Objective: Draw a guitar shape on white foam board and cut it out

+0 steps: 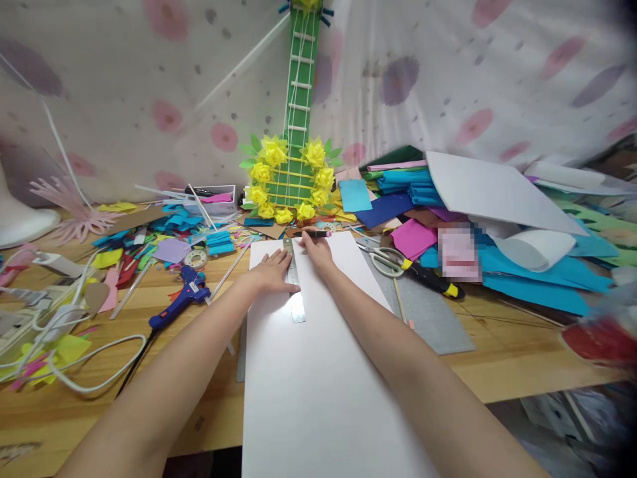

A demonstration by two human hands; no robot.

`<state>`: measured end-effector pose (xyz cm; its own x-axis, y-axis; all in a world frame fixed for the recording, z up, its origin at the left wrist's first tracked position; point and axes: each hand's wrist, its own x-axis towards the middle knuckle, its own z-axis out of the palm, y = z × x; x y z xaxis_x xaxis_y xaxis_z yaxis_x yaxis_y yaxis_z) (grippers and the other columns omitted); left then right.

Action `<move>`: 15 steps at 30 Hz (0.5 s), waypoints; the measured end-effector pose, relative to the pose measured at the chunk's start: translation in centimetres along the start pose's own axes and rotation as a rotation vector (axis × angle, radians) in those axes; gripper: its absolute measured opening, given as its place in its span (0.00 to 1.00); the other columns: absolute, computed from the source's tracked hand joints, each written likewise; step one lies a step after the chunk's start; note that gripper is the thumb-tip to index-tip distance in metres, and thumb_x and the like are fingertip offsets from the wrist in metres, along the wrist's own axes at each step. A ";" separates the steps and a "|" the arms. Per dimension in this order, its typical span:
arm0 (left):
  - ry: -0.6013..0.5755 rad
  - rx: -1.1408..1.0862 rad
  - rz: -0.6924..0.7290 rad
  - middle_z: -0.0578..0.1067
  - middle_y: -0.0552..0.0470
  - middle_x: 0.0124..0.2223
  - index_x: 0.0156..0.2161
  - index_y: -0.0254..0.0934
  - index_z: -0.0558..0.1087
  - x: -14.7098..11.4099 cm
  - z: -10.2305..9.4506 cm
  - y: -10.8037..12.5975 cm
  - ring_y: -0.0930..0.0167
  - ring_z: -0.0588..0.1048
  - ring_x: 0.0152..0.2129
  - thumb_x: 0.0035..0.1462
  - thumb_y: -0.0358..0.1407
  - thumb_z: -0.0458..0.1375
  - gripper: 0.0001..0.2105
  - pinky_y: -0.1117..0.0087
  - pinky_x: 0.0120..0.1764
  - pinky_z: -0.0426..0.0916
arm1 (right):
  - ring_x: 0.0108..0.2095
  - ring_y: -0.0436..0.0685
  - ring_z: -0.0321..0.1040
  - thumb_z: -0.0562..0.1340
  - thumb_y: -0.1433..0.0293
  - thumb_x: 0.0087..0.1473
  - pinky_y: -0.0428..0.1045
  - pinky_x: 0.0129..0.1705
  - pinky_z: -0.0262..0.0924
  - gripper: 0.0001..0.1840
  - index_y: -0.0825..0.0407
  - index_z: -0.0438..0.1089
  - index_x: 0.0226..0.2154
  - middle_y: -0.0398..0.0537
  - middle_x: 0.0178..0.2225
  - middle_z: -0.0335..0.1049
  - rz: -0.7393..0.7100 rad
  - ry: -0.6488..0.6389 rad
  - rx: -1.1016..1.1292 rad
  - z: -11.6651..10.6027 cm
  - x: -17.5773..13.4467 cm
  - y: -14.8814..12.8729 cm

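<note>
White board [318,398] extends past table's [213,392] front edge. Left hand [271,272] spread on ruler [298,311], grip unclenched; right hand [317,253] grasping pen [322,234]. Ruler laid; no drawn line discernible.

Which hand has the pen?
The right hand: its fingers hold the dark pen with the pink end. The left hand rests on the ruler, with no pen showing.

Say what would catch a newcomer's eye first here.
Probably the green guitar-shaped piece edged with yellow flowers, upright at the back. Next, the long white sheet in front, where the left hand rests on a metal ruler and the right hand holds a dark pen.
</note>
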<state>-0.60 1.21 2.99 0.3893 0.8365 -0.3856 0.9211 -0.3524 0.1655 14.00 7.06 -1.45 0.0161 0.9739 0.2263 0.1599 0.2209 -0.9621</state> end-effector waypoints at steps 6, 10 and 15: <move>-0.006 0.028 -0.018 0.35 0.39 0.67 0.66 0.29 0.39 0.3 -0.1 0.1 0.58 0.36 0.64 0.46 0.58 0.51 0.50 0.55 0.61 0.37 | 0.37 0.53 0.68 0.53 0.60 0.54 0.49 0.43 0.60 0.13 0.48 0.67 0.36 0.44 0.37 0.71 -0.072 -0.005 -0.146 0.0 -0.7 -0.1; 0.008 0.013 -0.002 0.37 0.38 0.67 0.66 0.30 0.41 0.2 -0.2 0.2 0.57 0.38 0.64 0.45 0.58 0.52 0.50 0.54 0.61 0.39 | 0.38 0.53 0.67 0.53 0.61 0.54 0.49 0.44 0.60 0.12 0.49 0.66 0.37 0.44 0.38 0.71 -0.058 -0.013 -0.157 0.0 -0.7 -0.3; 0.028 -0.004 0.006 0.39 0.38 0.67 0.65 0.30 0.42 0.1 -0.1 0.0 0.57 0.38 0.64 0.44 0.58 0.52 0.49 0.54 0.61 0.39 | 0.37 0.53 0.68 0.54 0.61 0.54 0.49 0.43 0.60 0.13 0.48 0.67 0.37 0.44 0.38 0.71 -0.048 -0.019 -0.162 0.0 -0.8 -0.5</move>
<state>-0.53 1.28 3.06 0.3946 0.8458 -0.3590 0.9187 -0.3559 0.1713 13.89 6.19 -1.19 -0.0135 0.9636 0.2671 0.3173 0.2574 -0.9127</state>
